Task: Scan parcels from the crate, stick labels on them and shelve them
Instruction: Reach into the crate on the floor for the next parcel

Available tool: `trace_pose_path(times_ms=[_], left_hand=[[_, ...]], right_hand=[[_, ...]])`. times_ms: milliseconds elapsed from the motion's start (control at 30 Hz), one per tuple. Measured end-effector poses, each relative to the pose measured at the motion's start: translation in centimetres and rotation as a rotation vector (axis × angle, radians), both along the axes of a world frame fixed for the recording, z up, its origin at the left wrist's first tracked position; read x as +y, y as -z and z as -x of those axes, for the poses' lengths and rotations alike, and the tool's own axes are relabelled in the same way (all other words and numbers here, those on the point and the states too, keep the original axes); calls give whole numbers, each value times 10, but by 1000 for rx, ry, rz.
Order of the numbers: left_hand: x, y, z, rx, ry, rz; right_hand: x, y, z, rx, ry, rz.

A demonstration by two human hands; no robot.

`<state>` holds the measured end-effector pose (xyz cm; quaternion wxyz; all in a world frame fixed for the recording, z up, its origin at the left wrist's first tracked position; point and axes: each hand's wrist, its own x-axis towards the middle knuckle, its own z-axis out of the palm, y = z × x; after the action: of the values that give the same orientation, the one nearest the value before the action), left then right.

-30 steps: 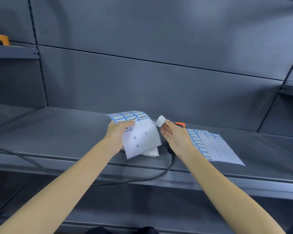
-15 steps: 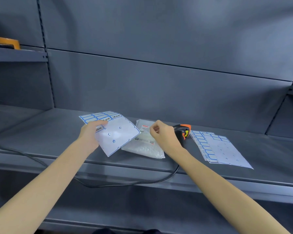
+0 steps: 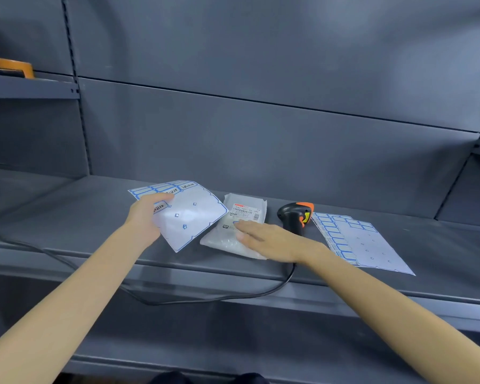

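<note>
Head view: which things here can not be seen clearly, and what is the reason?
- New label on the parcel: mostly covered by the fingers of the right hand.
- Printed text on the parcel: too small to read.
- Scanner: lower handle hidden behind the right hand.
- Orange object on the upper shelf: cut off by the left edge.
- Label sheet: part lies under the left hand.

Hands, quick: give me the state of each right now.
Left hand: closed on the label sheet, thumb on top.
Right hand: open, flat fingers pressing on the parcel on the shelf.
</note>
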<state>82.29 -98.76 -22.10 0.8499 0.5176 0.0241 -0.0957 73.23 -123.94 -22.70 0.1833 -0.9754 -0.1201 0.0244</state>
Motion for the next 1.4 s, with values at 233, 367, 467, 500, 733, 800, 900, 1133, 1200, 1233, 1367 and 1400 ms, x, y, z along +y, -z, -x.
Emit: trace_pose_path(times_ms=[233, 367, 467, 500, 733, 800, 900, 1133, 1200, 1233, 1367, 1400], left_hand=[[-58, -39, 18, -182, 147, 12], [-103, -58, 34, -359, 215, -53], [-126, -58, 39, -459, 259, -153], [-130, -56, 40, -480, 253, -234], [-124, 0, 8, -210, 8, -873], [-125, 11, 7, -145, 1, -947], [-126, 17, 5, -108, 58, -996], [-121, 17, 8, -116, 23, -905], [-120, 19, 9, -103, -9, -841], [-118, 19, 9, -100, -22, -799], [-110, 15, 14, -85, -72, -659], [-107, 14, 14, -81, -80, -657]], right_hand=[[-13, -54, -3, 46, 293, -1030], [-19, -63, 15, -94, 273, -1009], [-43, -59, 24, -278, 410, -994], [-58, -58, 26, -338, 477, -993], [-188, -18, 57, -544, 1034, -785], [-209, 0, 62, -514, 1119, -700], [-225, 21, 64, -405, 1202, -469], [-226, 50, 64, -323, 1226, -24], [-224, 51, 64, -331, 1208, 144], [-223, 50, 63, -328, 1197, 200], [-220, 49, 58, -313, 1164, 238], [-218, 48, 57, -321, 1154, 223]])
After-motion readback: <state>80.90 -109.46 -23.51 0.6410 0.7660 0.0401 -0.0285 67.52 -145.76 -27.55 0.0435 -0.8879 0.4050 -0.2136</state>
